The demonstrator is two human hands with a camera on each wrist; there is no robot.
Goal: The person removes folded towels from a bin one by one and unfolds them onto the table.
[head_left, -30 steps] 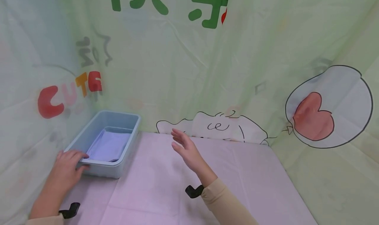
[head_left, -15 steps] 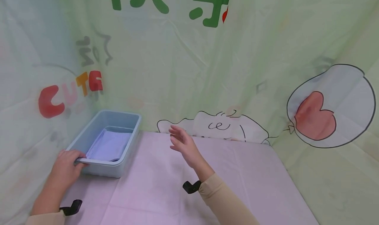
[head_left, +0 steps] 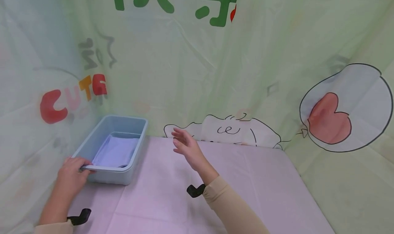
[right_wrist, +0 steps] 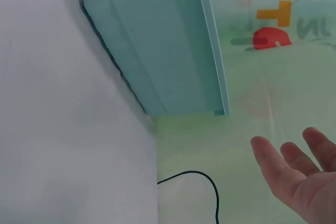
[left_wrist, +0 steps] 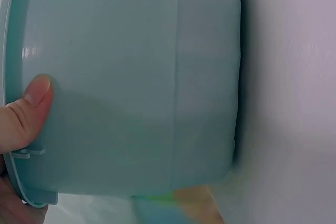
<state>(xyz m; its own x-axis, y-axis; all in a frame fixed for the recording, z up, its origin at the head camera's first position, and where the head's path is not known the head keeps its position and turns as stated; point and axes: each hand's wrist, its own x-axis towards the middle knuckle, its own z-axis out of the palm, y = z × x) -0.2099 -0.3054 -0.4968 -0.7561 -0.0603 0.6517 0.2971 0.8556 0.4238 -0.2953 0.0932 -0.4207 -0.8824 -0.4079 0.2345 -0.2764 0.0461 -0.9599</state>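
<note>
A light blue plastic bin point(head_left: 107, 177) stands at the table's back left with a folded lavender cloth point(head_left: 117, 152) lying in it. My left hand point(head_left: 72, 174) grips the bin's near left rim, and in the left wrist view the thumb point(left_wrist: 37, 95) presses on the outer wall while the other fingers are mostly out of sight. To the right of the bin, my right hand point(head_left: 189, 150) is held over the table with its fingers loosely extended and nothing in it. The right wrist view shows that hand point(right_wrist: 304, 182) apart from the bin point(right_wrist: 157, 45).
A pinkish-white cloth covers the table point(head_left: 160, 199). Pale green printed curtains point(head_left: 184, 73) hang close behind the table and along both sides; the left one point(head_left: 24, 152) is right beside the bin.
My right hand has drifted slightly up and left. The left hand keeps its grip on the rim, and hand and bin appear shifted slightly right in the view.
</note>
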